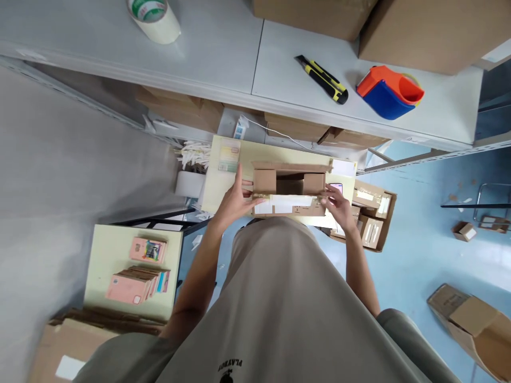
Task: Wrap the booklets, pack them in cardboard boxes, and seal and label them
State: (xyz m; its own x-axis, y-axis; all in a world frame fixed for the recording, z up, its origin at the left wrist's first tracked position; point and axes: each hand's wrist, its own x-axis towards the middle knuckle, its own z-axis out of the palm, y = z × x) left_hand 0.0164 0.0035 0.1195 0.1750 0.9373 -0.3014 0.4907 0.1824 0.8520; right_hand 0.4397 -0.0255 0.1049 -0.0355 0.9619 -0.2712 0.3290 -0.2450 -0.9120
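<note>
A brown cardboard box [289, 209] stands in front of me on a pale yellow table [215, 186]. Its top is open, with short end flaps folded over the inside and white labels along the near side. At its left end is my left hand [236, 200], one finger pointing up and the others with the thumb holding the near edge. My right hand [338, 206] has its fingers closed on the right end of the box. Beside that hand lies a phone [336, 188], partly hidden. A printed card or packet [229, 155] lies at the table's back left.
The grey shelf [215, 48] above bears a tape roll [159, 24], a utility knife [323, 80], an orange-and-blue tape dispenser [389, 93] and cartons. Pink boxes [128, 287] lie on a left side table. An open carton [389, 221] of small boxes stands right; another carton [475, 324] is on the floor.
</note>
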